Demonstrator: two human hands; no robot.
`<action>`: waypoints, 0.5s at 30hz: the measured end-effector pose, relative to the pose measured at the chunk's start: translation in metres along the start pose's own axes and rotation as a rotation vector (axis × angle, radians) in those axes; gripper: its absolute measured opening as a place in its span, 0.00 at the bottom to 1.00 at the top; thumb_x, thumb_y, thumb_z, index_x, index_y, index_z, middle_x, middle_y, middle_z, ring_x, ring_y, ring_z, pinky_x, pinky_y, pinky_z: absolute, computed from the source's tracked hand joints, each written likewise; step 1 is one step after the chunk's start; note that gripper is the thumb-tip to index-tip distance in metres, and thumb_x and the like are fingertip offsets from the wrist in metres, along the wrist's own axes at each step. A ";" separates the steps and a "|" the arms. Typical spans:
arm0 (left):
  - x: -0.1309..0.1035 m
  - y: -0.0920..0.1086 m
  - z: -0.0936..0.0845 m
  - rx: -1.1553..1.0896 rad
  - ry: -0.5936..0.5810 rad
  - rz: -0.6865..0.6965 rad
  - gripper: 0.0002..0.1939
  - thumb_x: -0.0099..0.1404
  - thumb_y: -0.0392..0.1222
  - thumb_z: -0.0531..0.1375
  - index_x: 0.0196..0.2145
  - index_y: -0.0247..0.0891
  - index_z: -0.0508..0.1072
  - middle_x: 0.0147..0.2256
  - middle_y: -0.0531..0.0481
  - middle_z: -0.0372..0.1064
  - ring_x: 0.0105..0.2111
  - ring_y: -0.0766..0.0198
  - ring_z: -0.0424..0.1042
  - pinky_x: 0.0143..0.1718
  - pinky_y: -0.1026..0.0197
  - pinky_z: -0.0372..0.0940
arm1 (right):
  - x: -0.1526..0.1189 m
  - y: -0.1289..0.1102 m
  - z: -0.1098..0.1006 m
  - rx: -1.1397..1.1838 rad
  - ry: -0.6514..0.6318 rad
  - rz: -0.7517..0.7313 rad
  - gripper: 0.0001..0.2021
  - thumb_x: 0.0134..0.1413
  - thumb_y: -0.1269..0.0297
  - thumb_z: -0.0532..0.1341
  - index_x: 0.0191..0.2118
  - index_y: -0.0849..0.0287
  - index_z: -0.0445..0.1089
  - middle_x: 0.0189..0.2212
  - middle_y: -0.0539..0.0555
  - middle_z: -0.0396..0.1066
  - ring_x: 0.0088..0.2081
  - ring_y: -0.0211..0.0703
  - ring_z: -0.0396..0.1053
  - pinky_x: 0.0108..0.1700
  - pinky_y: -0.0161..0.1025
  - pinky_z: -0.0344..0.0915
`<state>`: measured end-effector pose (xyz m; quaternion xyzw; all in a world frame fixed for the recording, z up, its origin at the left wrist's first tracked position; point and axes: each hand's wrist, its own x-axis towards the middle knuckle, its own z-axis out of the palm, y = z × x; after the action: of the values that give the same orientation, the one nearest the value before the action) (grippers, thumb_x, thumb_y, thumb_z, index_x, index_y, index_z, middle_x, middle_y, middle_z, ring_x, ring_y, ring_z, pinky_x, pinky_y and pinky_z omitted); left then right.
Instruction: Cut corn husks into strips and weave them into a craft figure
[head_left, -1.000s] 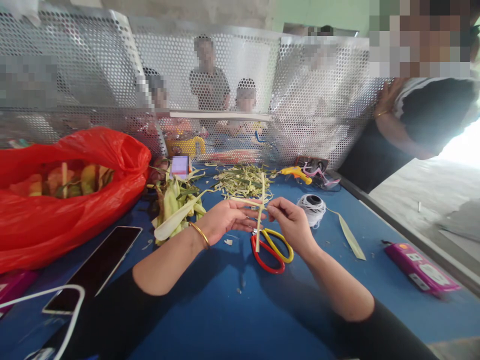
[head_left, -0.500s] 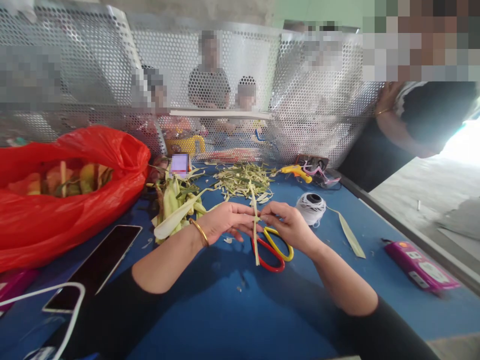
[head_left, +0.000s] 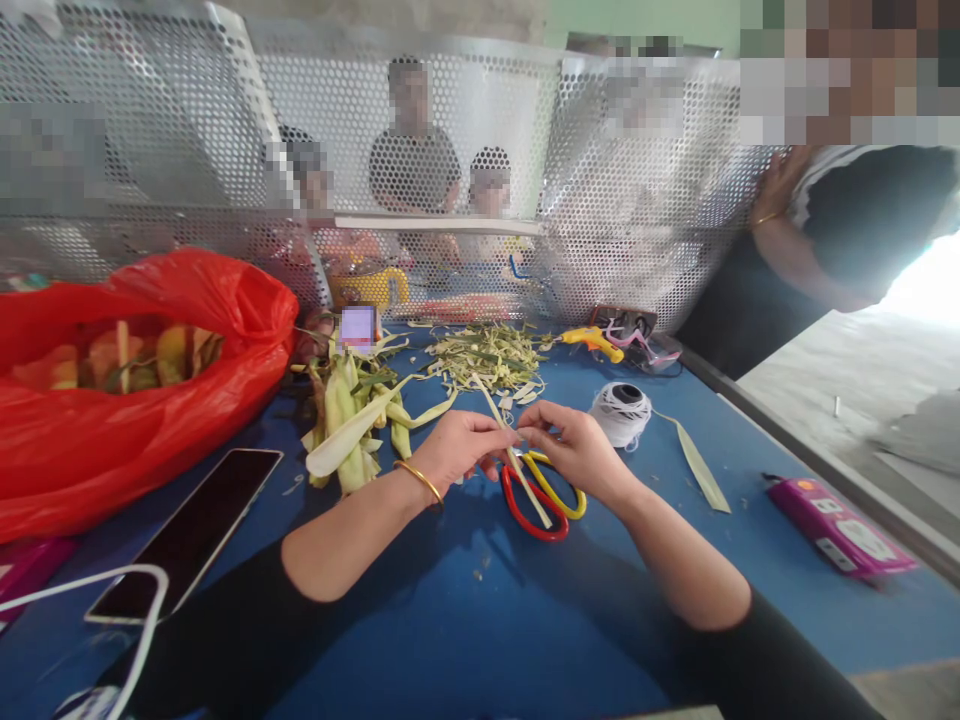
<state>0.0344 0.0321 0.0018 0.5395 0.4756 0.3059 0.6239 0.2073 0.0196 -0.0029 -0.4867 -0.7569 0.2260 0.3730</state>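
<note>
A thin, pale strip of corn husk (head_left: 534, 498) slants between my hands, one end pointing away and the other toward me. My left hand (head_left: 459, 445), with a gold bangle at the wrist, pinches it near its middle between thumb and fingers. Meeting it from the other side, my right hand (head_left: 574, 448) is closed, fingertips pinched at the same spot; any thread there is too fine to make out. Under the strip lie scissors (head_left: 579, 503) with one red and one yellow handle, blades mostly hidden. A spool of white thread (head_left: 621, 415) stands beyond my right hand.
Whole husks (head_left: 346, 400) and a heap of shredded husk (head_left: 487, 358) lie ahead. Left are a red plastic bag (head_left: 247, 330) and a phone (head_left: 187, 530). Right are a yellow glue gun (head_left: 592, 340), a loose husk piece (head_left: 701, 465) and a purple packet (head_left: 840, 525). Perforated metal screens stand behind.
The strip has tilted from nearly upright to a slant, its near end swinging right over the scissors. My left fingers, stretched out before, have curled into a pinch on it.
</note>
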 end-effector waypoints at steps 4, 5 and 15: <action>-0.002 -0.006 0.002 0.157 -0.073 0.147 0.13 0.59 0.41 0.62 0.19 0.35 0.74 0.21 0.50 0.74 0.12 0.75 0.59 0.16 0.69 0.52 | 0.001 0.000 0.003 0.125 0.038 0.067 0.10 0.52 0.57 0.59 0.29 0.57 0.73 0.28 0.52 0.74 0.32 0.43 0.68 0.35 0.39 0.61; -0.002 -0.008 0.003 0.195 -0.105 0.170 0.12 0.59 0.40 0.61 0.19 0.35 0.75 0.22 0.50 0.75 0.12 0.75 0.59 0.17 0.69 0.54 | 0.001 0.000 0.004 0.166 0.050 0.081 0.10 0.50 0.56 0.61 0.29 0.57 0.73 0.28 0.52 0.74 0.32 0.42 0.68 0.35 0.39 0.61; 0.000 -0.018 0.012 0.261 -0.081 0.078 0.17 0.61 0.45 0.60 0.18 0.35 0.73 0.17 0.50 0.72 0.10 0.73 0.59 0.16 0.68 0.53 | -0.007 -0.005 0.014 0.188 0.191 -0.025 0.09 0.55 0.61 0.59 0.26 0.57 0.64 0.21 0.46 0.65 0.24 0.35 0.61 0.29 0.34 0.58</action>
<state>0.0430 0.0234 -0.0162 0.6461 0.4645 0.2435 0.5545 0.1950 0.0115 -0.0109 -0.4596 -0.6994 0.2438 0.4901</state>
